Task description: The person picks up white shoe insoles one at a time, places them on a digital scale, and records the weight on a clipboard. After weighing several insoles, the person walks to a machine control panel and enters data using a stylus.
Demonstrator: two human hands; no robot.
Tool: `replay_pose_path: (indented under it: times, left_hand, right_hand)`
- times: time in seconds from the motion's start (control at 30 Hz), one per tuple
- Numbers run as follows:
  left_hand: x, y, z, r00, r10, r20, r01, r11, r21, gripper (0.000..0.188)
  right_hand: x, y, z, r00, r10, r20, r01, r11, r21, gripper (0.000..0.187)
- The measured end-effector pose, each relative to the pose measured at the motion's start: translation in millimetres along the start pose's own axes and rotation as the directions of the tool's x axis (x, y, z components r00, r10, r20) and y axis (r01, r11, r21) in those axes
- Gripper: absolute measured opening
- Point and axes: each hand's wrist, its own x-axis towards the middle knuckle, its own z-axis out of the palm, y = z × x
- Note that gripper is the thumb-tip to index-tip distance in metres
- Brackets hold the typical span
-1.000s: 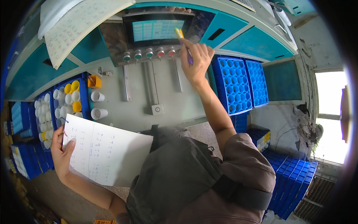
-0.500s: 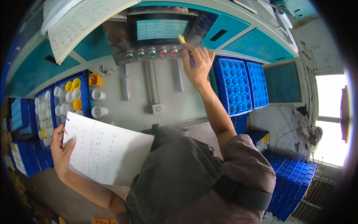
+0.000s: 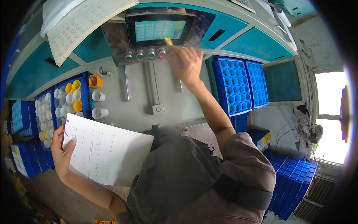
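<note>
A white notebook [image 3: 119, 145] with columns of handwriting lies tilted in my left hand [image 3: 62, 155], whose thumb presses on the page's left edge. My right hand [image 3: 189, 67], a little blurred, is closed round a slim pen [image 3: 168, 41] with a yellow-green end; a bit of purple shows under the fingers. The pen's end is over the lower part of the lit touchscreen [image 3: 160, 30]; whether it touches the glass I cannot tell. Just below the screen runs a row of green and red push buttons [image 3: 150, 53], partly hidden by my right hand.
Blue racks [image 3: 233, 86] with round holes stand at the right. To the left, a blue crate [image 3: 85, 99] holds white and yellow cups, beside two loose white cups [image 3: 99, 112] and an orange box [image 3: 95, 81]. A handwritten sheet [image 3: 85, 28] overhangs the upper left. Blue crates [image 3: 291, 183] are stacked lower right.
My right hand has shifted left with the pen, from the screen's lower right corner toward its lower middle, and now covers the rightmost red button. My left hand and the notebook stay nearly still.
</note>
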Motion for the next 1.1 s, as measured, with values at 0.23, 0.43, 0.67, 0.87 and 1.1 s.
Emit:
replay_pose_path:
  times: [0.23,0.43,0.67,0.87,1.1]
  left_hand:
    - [0.0,-3.0,0.2,1.000,0.006,-0.008,-0.006,1.000,0.013,0.057]
    - [-0.1,-1.6,0.4,1.000,-0.006,-0.011,0.006,1.000,0.012,0.057]
    - [-0.8,-5.0,1.2,0.999,-0.006,-0.043,0.007,1.000,0.023,0.057]
    - [1.2,-5.8,-1.3,1.000,0.008,-0.011,-0.007,0.999,0.050,0.056]
    - [3.7,-3.0,-1.8,0.999,0.015,0.045,-0.017,0.999,0.036,0.056]
  right_hand:
    - [12.5,17.3,-15.4,0.992,0.062,-0.107,-0.074,0.991,-0.115,0.020]
    - [13.8,15.4,-9.5,0.996,0.002,-0.095,-0.009,0.997,-0.075,0.019]
    - [-8.0,15.8,-6.7,0.997,0.068,-0.043,-0.073,0.990,-0.121,0.020]
    - [2.4,8.9,-14.2,0.997,0.047,-0.064,-0.047,0.999,-0.007,0.019]
    - [11.8,7.7,-7.5,0.999,0.037,-0.036,-0.035,0.999,0.039,0.028]
